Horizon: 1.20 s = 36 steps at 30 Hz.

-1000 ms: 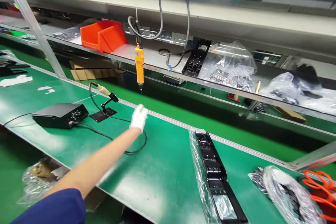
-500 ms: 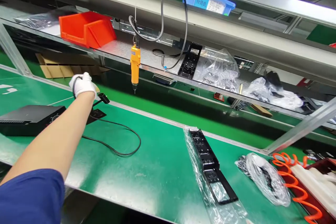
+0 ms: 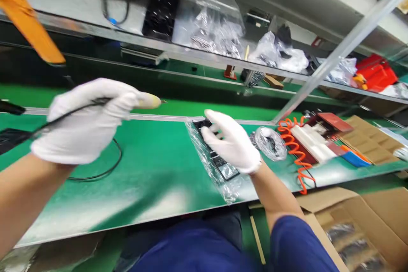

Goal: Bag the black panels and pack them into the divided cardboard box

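Observation:
My left hand [image 3: 86,121], in a white glove, is closed around a soldering iron [image 3: 149,100] with a yellow collar and a thin metal tip pointing right. Its black cord [image 3: 72,112] runs back over the glove and down to the bench. My right hand [image 3: 231,141], also gloved in white, is above a long black frame part [image 3: 219,163], thumb and fingers apart with nothing between them. Whether it touches the frame I cannot tell. The frame lies on a clear plastic bag [image 3: 207,159] on the green bench [image 3: 153,157], partly hidden by the hand.
An orange electric screwdriver [image 3: 30,17] hangs at upper left. Right of the frame lie a bagged coil [image 3: 270,142], a coiled orange air hose [image 3: 295,148] and a red-and-white fixture [image 3: 312,142]. A metal post [image 3: 338,59] rises behind. An open carton [image 3: 366,221] stands at lower right.
The view has swung right. My left hand has come from the far left toward the middle with the soldering iron. My right hand has come into view over the black frame part.

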### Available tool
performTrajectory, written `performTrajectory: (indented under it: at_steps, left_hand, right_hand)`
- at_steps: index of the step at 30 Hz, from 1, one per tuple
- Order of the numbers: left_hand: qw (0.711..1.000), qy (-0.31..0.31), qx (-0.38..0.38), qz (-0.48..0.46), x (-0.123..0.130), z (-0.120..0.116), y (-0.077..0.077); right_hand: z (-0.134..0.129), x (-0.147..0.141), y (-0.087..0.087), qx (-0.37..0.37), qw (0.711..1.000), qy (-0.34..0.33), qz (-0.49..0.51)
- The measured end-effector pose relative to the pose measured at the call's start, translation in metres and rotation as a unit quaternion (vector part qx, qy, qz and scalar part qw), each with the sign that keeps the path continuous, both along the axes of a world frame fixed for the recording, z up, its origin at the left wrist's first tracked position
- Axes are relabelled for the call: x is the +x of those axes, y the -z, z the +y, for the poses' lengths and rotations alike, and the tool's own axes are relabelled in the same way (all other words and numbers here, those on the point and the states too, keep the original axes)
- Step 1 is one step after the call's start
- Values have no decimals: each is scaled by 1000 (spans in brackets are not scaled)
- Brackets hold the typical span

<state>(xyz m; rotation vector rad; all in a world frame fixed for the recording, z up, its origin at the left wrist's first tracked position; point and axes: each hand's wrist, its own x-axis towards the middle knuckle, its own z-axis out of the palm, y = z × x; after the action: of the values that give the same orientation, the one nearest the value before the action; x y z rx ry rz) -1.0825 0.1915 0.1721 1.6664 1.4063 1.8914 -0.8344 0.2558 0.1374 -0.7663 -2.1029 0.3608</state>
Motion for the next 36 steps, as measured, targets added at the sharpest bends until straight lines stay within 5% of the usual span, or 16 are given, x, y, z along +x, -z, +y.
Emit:
performTrajectory:
  at_steps: [3,7,9,11,14,17,19,23,28,32,36]
  left_hand:
    - [980,118,75,140,50,27,11]
    - [951,59,176,247,83,62,14]
    - [956,83,169,225,90,71,25]
    - [965,143,101,195,95,76,53]
    - [971,151,-95,158,99,91,123]
    - [939,86,-329,41,98,122,191]
    - [904,66,-421,-25,97,144,216]
    - [872,73,-476,-83,100,173,218]
    - [858,115,-487,-116,114,185,203]
    - [868,149,-444,-168,117,188,217]
    - [887,138,-403,-179,112,186,229]
  right_hand:
    - [30,-37,-7,70,995,-72,-8]
    - [69,-50,-13,79,987,-93,101]
    - [89,-39,-18,95,979,-64,171]
    - [109,-20,-23,84,973,5,214]
    - [137,10,-17,4,971,87,224]
    - [161,32,5,-37,959,73,272]
    - [174,43,23,-54,954,30,295]
    - [180,51,44,-101,951,-48,288]
    - [163,40,39,-149,928,74,332]
    - [159,35,36,-146,928,164,301]
    - [155,31,34,-109,936,126,311]
